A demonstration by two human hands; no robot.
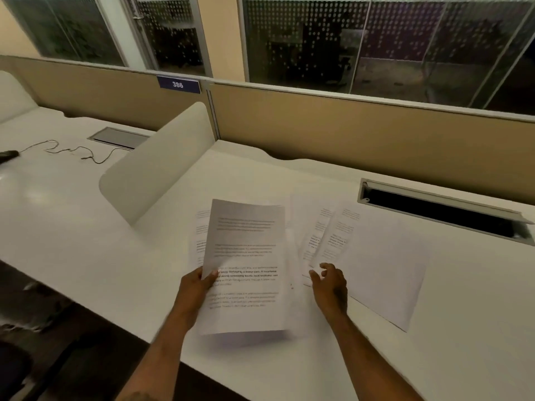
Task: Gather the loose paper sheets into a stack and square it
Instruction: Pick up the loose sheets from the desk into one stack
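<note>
Left hand (pixel 197 287): thumb on the printed face, fingers behind, pinching the left edge of a printed sheet (pixel 246 264) lifted clear of the desk and tilted toward the camera. Lower edge of that sheet blurred; whether more than one page is held, cannot tell.

Right hand (pixel 330 285): fingers loosely spread and curled, palm down, gripping nothing, over the near edge of the fanned sheets (pixel 324 238). Contact with the paper not resolvable.

Fanned sheets flat on the white desk (pixel 463 314), overlapping, text columns showing at their left margins. Topmost and rightmost: a blank sheet (pixel 385 270), skewed, near corner pointing toward the desk's front edge.

One further printed page (pixel 199 235) flat on the desk, mostly hidden behind the held sheet, only its left margin showing.

Beyond the papers: open cable tray (pixel 440 212) in the desk surface to the right, curved white divider (pixel 162 163) to the left, tan partition (pixel 347 128) at the rear with a blue tag reading 386 (pixel 178 84). Neighbouring desk at left: thin cable (pixel 72 151).
</note>
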